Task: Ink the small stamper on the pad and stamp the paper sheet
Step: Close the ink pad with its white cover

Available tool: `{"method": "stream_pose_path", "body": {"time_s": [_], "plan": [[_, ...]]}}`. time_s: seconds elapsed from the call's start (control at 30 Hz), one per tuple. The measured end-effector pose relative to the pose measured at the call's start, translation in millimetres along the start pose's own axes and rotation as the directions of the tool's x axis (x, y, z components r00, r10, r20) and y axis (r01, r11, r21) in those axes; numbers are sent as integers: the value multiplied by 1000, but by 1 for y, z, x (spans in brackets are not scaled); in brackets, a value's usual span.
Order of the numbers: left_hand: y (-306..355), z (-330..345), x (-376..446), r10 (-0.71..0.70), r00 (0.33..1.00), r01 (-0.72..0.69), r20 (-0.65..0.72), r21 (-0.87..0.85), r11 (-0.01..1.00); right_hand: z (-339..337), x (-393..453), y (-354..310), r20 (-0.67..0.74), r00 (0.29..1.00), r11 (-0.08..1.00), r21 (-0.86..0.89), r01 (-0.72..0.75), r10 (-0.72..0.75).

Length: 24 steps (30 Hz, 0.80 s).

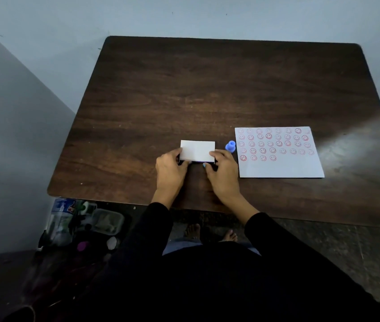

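The ink pad (197, 150) is a flat case with a white lid, lying near the front middle of the table; its dark base shows along the front edge. My left hand (171, 169) grips its left end and my right hand (222, 169) grips its right end. The lid covers the pad, so no ink shows. The small blue stamper (230, 146) stands by itself just right of the case, untouched. The white paper sheet (279, 153) lies further right, with several rows of red smiley stamps on its upper part.
The dark wooden table (207, 89) stands against a pale wall. On the floor at the left front corner sit a plastic bottle (61, 219) and a clear container (107, 220). My feet show under the front edge.
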State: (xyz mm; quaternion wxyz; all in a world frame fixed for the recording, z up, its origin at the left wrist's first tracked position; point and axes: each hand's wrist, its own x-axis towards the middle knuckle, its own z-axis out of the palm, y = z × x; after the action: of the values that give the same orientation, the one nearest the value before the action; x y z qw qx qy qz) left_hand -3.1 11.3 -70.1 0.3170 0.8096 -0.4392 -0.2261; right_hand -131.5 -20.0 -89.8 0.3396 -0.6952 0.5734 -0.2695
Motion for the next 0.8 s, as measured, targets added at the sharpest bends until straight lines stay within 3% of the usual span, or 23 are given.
{"method": "stream_pose_path", "body": {"time_s": [0.1,0.27,0.43,0.73,0.8], "plan": [[0,-1,0,11,1000,-11,-5,2,1000,-2,-3,-2,-52,999,1000,7,8,-7],[-1,-1,0,-2,1000,2,-12,-14,1000,-17,5,-1,-270,962,999,-13,43,-45],[0,1,3,-15,1000,15,6,-23,1000,-25,22,17,-97,995,999,-28,-17,14],[0,3,5,8,1000,-8,7,-22,1000,-23,21,22,-90,995,999,-17,36,-38],[0,3,6,12,1000,-12,3,-39,999,-28,19,24,-145,987,996,-53,67,-74]]}}
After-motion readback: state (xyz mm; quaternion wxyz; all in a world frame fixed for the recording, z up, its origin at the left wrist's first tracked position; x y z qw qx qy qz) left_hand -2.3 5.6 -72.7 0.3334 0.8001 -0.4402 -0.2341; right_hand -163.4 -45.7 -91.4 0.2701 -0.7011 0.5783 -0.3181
